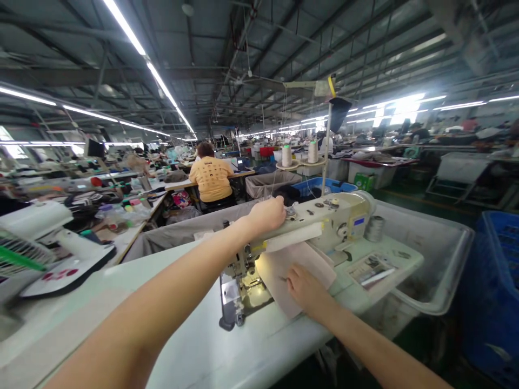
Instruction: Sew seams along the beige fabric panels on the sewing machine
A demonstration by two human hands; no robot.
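Observation:
A sewing machine (308, 216) stands on the pale green table (178, 324). My left hand (267, 213) reaches across to the top of its head, fingers closed beside the thread guides; what they grip is hidden. Under the machine's arm lies a pale fabric piece (279, 294), lit by a lamp near the needle area (252, 278). My right hand (306, 286) rests over this fabric with its fingers curled together. Whether they pinch the cloth or something small I cannot make out. Two white thread cones (286, 156) sit on the stand behind the machine.
A grey thread spool (374, 229) and a small tray of tools (371, 270) are at the table's right. Behind it is a translucent bin (438, 237), with a blue crate (494, 259) farther right. At left lies a white fan (60, 248). A person in yellow (211, 178) sits ahead.

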